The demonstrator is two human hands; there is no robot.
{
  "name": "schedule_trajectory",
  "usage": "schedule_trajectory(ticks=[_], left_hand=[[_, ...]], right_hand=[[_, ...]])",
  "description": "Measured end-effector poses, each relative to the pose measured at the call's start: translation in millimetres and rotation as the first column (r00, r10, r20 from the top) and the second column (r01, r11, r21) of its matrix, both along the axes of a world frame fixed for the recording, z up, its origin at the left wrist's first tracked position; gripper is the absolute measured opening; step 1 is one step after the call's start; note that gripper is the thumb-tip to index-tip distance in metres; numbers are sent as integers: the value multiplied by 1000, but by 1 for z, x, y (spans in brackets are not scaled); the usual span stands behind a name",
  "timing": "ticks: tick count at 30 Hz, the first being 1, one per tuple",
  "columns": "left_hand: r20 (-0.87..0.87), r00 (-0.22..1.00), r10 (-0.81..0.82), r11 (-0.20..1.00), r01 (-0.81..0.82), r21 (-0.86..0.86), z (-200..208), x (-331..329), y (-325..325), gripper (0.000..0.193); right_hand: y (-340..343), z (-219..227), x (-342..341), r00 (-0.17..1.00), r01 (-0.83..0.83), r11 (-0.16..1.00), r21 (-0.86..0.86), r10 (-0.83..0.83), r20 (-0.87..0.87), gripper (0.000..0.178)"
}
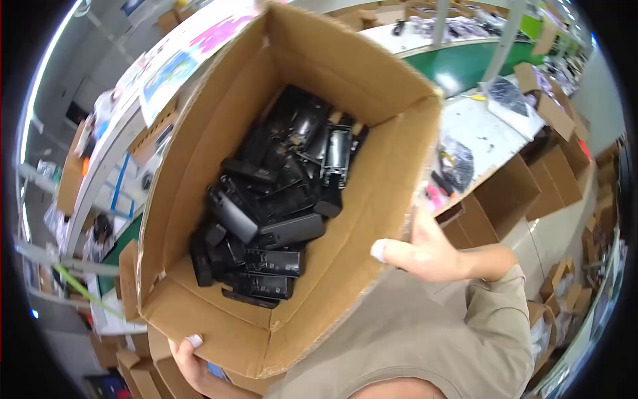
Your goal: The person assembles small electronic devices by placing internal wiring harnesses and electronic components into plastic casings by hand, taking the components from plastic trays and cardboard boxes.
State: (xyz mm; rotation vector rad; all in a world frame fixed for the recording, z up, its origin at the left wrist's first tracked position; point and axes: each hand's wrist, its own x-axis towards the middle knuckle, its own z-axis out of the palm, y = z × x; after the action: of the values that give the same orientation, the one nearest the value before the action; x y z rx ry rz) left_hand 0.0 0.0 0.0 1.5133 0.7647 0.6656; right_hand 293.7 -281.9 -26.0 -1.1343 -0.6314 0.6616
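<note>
A large open cardboard box (352, 266) is held tilted in front of my body, its opening facing up toward me. Inside lies a loose pile of black plastic housings (286, 229), heaped toward the far left. My right hand (428, 249) grips the right side wall, its thumb over the rim and the fingers hidden behind the cardboard. At the near left corner my left hand (189, 359) clasps the lower rim, thumb on top and most fingers out of sight. White covers show on both thumb tips.
A white worktable (482, 126) at the right carries dark parts in clear bags (457, 163). More cardboard boxes (502, 193) stand beside it, with others on the floor (558, 286) at far right. A shelved bench (100, 179) runs along the left.
</note>
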Motion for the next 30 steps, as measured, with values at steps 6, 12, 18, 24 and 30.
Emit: schedule_trajectory(ticks=[6,12,18,24,30], left_hand=[[71,900,429,869,-391,-302,-80,120,-103,61],[-14,825,564,768,-531,-358,-92,160,-108,56],[5,807,590,765,-558,-321,-112,179,-62,58],[-129,837,532,780,-543,-309,-133,169,-8,48],[-191,840,508,757,-541,-365,-162,215,77,27]], right_hand=[[21,18,176,956,-241,953,-182,266,127,103],[79,-7,226,957,-277,933,-227,290,21,96],[156,-43,256,940,-323,922,-212,339,39,98],[238,-94,264,881,-472,817,-331,418,-222,95],[336,-106,310,878,-476,815,-332,462,-125,56]])
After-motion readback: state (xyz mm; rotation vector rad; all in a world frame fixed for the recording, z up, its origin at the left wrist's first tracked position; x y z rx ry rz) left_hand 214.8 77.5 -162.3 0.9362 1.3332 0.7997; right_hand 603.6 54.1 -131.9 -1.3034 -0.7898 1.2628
